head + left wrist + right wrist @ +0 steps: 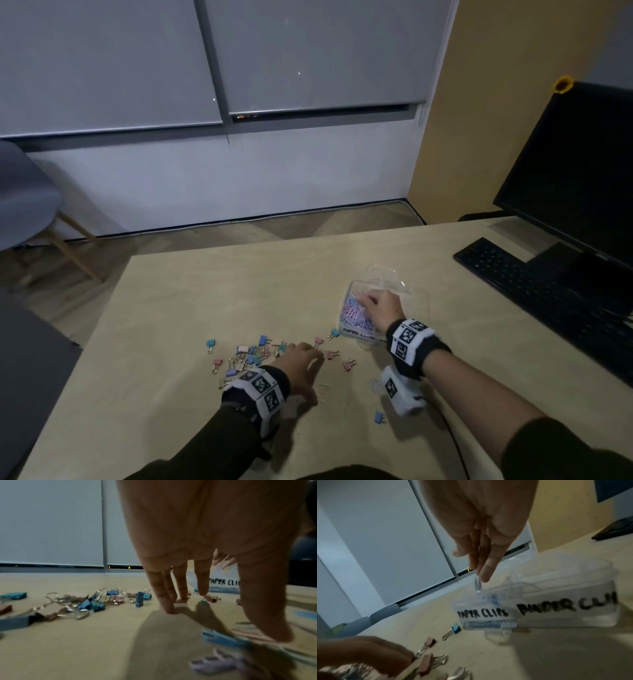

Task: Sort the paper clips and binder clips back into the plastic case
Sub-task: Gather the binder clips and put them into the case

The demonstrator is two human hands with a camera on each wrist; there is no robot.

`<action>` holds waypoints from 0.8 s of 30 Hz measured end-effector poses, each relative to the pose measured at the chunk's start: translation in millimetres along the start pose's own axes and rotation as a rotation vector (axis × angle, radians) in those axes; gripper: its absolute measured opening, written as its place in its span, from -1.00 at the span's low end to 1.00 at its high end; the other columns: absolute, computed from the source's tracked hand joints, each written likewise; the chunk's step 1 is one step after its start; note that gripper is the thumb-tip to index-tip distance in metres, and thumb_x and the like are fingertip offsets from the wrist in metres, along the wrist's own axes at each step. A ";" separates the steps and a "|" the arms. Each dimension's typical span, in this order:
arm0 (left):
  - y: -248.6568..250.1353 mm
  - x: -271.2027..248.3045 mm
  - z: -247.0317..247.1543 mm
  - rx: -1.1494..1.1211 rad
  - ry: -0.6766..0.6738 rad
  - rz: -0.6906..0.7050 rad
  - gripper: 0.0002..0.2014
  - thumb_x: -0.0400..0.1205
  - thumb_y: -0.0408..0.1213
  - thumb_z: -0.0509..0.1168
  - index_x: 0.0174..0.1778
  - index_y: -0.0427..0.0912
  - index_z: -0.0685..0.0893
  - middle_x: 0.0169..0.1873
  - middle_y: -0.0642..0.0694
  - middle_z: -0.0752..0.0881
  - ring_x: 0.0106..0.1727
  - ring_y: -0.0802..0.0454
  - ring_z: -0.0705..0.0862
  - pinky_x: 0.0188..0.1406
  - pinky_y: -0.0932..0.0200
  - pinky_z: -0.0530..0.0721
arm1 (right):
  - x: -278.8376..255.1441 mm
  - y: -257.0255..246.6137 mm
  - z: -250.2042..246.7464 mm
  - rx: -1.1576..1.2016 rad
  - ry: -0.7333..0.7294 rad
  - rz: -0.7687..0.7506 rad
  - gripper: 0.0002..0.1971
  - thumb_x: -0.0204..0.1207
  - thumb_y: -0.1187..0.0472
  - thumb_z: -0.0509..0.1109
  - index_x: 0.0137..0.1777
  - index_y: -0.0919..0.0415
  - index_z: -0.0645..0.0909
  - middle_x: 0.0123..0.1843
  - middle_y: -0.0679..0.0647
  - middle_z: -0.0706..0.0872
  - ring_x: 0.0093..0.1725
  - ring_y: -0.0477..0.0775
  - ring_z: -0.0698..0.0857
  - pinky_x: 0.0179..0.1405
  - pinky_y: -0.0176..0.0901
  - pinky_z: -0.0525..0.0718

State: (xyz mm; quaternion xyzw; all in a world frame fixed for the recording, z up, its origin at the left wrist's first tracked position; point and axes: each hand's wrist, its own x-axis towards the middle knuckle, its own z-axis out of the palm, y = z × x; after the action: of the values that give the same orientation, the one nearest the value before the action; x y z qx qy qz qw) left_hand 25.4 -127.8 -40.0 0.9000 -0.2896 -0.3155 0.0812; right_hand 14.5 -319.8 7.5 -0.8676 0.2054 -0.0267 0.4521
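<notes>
The clear plastic case [358,334] stands right of centre on the table, with "PAPER CLIPS" and "BINDER CLIPS" written on its front wall [539,609]. Pastel paper clips [354,311] fill its left compartment. My right hand [376,305] hovers over that compartment and pinches a few paper clips [478,585] that hang from the fingertips. My left hand [301,359] reaches down with straight fingers [169,608] touching the table beside the pile of blue and pink binder clips [246,356]. Loose paper clips [223,639] lie under its thumb.
A black keyboard [534,284] and monitor [575,171] stand at the right. One blue binder clip [379,417] lies alone near my right forearm. A grey chair [24,202] stands beyond the table's left edge. A cable [452,442] runs under the right arm.
</notes>
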 end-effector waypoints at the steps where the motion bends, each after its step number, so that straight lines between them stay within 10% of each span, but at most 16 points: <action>1: -0.3 -1.6 3.0 0.014 -0.001 0.018 -0.12 0.36 -0.12 0.53 0.56 -0.03 0.24 0.56 -0.05 0.25 0.54 -0.11 0.23 0.55 -0.07 0.31 | -3.4 2.0 0.5 -0.011 -0.005 -0.024 -0.74 0.57 0.23 0.29 -0.34 0.25 0.63 -0.34 0.01 0.63 -0.32 -0.02 0.57 -0.23 -0.27 0.51; 4: 0.5 -2.8 9.3 0.094 -0.002 0.067 0.04 0.34 -0.07 0.54 0.62 0.01 0.01 0.65 0.05 0.01 0.62 -0.10 0.07 0.60 -0.16 0.24 | -18.4 9.8 -2.7 0.003 0.073 -0.099 -0.81 0.58 0.32 0.26 0.07 0.30 0.68 -0.04 -0.03 0.66 -0.02 -0.03 0.62 0.08 -0.27 0.54; 12: -2.2 -19.3 11.6 0.184 0.037 0.183 -0.32 0.49 -0.04 0.38 0.52 -0.11 0.33 0.53 0.00 0.36 0.53 -0.09 0.24 0.51 -0.04 0.33 | -74.3 52.1 6.6 -0.173 -0.226 -0.003 -0.84 0.48 0.39 0.36 0.04 0.30 0.67 -0.12 -0.06 0.58 -0.17 -0.12 0.60 -0.19 -0.53 0.53; 15: -3.6 -22.0 12.0 0.172 0.073 0.226 -0.37 0.51 0.01 0.32 0.49 -0.09 0.34 0.51 0.05 0.36 0.49 -0.09 0.28 0.43 -0.06 0.41 | -76.2 67.8 16.3 -0.342 -0.276 0.019 -0.83 0.35 0.33 0.32 -0.35 0.04 0.57 -0.25 -0.01 0.47 -0.20 0.00 0.50 -0.24 -0.32 0.43; 19: 3.2 -13.7 17.8 0.264 0.069 0.229 -0.30 0.56 0.08 0.19 0.59 -0.06 0.12 0.63 0.03 0.13 0.58 -0.15 0.16 0.46 -0.16 0.35 | -79.9 71.2 33.5 -0.408 -0.282 -0.038 -0.78 0.41 0.35 0.33 0.05 0.25 0.63 -0.02 0.04 0.39 0.10 0.12 0.54 0.07 -0.25 0.47; 24: 4.0 -22.5 21.8 0.235 0.111 0.232 -0.49 0.64 -0.13 0.14 0.53 -0.17 0.29 0.60 -0.06 0.24 0.54 -0.12 0.26 0.51 -0.05 0.34 | -88.1 65.9 40.5 -0.266 -0.339 -0.153 -0.75 0.40 0.41 0.32 0.06 0.28 0.66 -0.02 0.07 0.54 0.02 0.04 0.57 0.06 -0.29 0.49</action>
State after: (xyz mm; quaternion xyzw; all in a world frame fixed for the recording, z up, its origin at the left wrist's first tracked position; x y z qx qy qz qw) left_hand -4.1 -117.4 -44.2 0.8798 -0.4215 -0.2180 0.0271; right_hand -78.5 -288.4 -56.5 -0.9248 0.0617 0.1124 0.3583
